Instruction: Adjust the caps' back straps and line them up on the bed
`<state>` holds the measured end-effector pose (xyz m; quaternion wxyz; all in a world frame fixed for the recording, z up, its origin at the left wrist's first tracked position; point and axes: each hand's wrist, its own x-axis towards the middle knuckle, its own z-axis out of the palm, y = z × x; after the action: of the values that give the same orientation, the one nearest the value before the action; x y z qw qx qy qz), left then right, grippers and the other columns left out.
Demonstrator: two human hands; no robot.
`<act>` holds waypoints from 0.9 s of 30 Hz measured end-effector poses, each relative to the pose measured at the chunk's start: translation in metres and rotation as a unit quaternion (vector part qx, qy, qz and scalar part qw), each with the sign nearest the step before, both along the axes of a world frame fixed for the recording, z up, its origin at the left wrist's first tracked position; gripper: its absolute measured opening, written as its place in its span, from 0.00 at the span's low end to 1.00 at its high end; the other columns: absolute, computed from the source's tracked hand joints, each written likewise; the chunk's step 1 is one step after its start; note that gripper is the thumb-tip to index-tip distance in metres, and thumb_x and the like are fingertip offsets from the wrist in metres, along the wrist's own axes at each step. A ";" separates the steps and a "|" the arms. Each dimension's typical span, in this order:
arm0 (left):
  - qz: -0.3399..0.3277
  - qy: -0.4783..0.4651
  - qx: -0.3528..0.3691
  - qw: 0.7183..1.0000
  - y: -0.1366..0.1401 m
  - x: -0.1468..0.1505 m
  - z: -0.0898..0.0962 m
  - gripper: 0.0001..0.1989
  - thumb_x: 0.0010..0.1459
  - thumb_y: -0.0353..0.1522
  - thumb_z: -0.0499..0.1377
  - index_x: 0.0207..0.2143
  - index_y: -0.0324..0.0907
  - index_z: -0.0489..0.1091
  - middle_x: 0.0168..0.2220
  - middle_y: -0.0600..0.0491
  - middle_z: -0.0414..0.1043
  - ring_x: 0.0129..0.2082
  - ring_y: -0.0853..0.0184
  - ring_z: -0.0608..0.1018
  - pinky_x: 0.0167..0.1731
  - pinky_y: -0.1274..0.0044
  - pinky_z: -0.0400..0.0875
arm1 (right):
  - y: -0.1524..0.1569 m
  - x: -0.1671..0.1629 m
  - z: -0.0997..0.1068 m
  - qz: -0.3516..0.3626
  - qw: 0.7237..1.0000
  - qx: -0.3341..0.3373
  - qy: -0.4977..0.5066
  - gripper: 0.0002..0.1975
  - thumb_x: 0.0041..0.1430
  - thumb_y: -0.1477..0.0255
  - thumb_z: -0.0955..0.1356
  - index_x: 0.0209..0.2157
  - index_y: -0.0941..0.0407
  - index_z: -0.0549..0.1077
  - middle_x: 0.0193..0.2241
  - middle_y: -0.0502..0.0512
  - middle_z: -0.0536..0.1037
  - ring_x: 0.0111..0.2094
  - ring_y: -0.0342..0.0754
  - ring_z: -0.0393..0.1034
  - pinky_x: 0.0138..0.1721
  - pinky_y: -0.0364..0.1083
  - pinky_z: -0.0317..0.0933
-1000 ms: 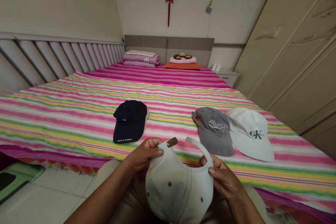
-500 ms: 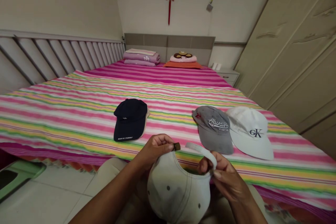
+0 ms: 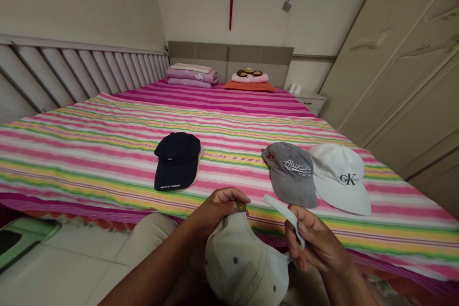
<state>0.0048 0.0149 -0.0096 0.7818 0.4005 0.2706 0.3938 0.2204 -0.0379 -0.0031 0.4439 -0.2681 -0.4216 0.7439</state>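
Observation:
A pale baseball cap (image 3: 247, 263) is held low in front of me, its back opening facing up and away. My left hand (image 3: 223, 205) pinches the brass-coloured buckle (image 3: 241, 207) at one side of that opening. At the other side, my right hand (image 3: 313, 239) grips the cap's loose strap (image 3: 281, 209) between thumb and fingers. The strap's free end points toward the buckle, with a gap between them. Beyond my hands, a navy cap (image 3: 177, 160) lies on the bed to the left. A grey cap (image 3: 292, 172) and a white cap (image 3: 339, 177) overlap on the right.
The bed has a striped sheet (image 3: 118, 153). Folded purple bedding (image 3: 191, 76) and an orange-and-pink pile (image 3: 249, 80) rest near the headboard (image 3: 258, 57). A railing (image 3: 89, 69) runs along the left, a wardrobe (image 3: 405, 81) stands right, and a green stool (image 3: 32, 239) is lower left.
My right hand has shifted its grip along the strap, drawing it straighter and outward to the right. My left hand stays at the buckle, and the cap has tilted slightly.

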 end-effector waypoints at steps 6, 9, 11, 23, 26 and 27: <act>-0.035 -0.005 0.030 0.999 -0.002 0.000 0.002 0.16 0.37 0.27 0.65 0.33 0.38 0.72 0.27 0.52 0.72 0.26 0.72 0.73 0.26 0.82 0.64 | 0.001 -0.001 0.003 0.027 0.999 -0.043 -0.016 0.12 0.48 0.65 0.67 0.28 0.57 0.61 0.16 0.53 0.74 0.10 0.41 0.65 0.10 0.34 0.49; -0.007 0.020 0.058 0.998 -0.004 0.003 0.003 0.15 0.38 0.27 0.65 0.34 0.38 0.71 0.27 0.52 0.72 0.25 0.73 0.73 0.26 0.82 0.64 | 0.003 0.000 0.004 0.053 0.997 -0.042 -0.027 0.14 0.47 0.64 0.68 0.29 0.57 0.60 0.19 0.55 0.75 0.12 0.43 0.67 0.11 0.35 0.52; 0.007 0.022 0.070 0.997 -0.005 0.004 0.003 0.17 0.39 0.27 0.64 0.36 0.38 0.70 0.28 0.51 0.73 0.27 0.72 0.73 0.28 0.81 0.64 | 0.005 0.001 0.004 0.072 0.996 -0.035 -0.035 0.16 0.46 0.64 0.68 0.29 0.57 0.59 0.20 0.56 0.76 0.12 0.44 0.68 0.11 0.35 0.52; 0.006 -0.051 0.002 0.999 -0.012 0.005 -0.002 0.16 0.34 0.30 0.67 0.30 0.37 0.72 0.26 0.51 0.74 0.25 0.71 0.74 0.28 0.81 0.64 | 0.008 -0.003 0.016 0.070 0.993 -0.011 -0.092 0.12 0.47 0.67 0.68 0.28 0.61 0.64 0.13 0.51 0.73 0.09 0.37 0.62 0.09 0.33 0.54; 0.004 -0.056 -0.009 0.998 -0.014 0.004 -0.001 0.15 0.35 0.30 0.67 0.30 0.38 0.73 0.26 0.52 0.74 0.24 0.72 0.74 0.26 0.82 0.64 | 0.008 -0.006 0.017 0.076 0.993 -0.012 -0.092 0.12 0.48 0.67 0.68 0.28 0.61 0.65 0.13 0.51 0.73 0.09 0.37 0.62 0.09 0.32 0.54; 0.003 -0.061 -0.011 0.998 -0.015 0.004 -0.001 0.15 0.35 0.31 0.67 0.30 0.39 0.73 0.25 0.52 0.74 0.24 0.72 0.73 0.25 0.82 0.64 | 0.008 -0.006 0.018 0.079 0.993 -0.012 -0.090 0.12 0.48 0.67 0.68 0.28 0.61 0.65 0.13 0.51 0.73 0.09 0.37 0.61 0.09 0.32 0.53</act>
<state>0.0092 0.0003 -0.0108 0.8001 0.3662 0.2283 0.4166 0.2139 -0.0296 0.0146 0.3410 -0.3052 -0.4709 0.7542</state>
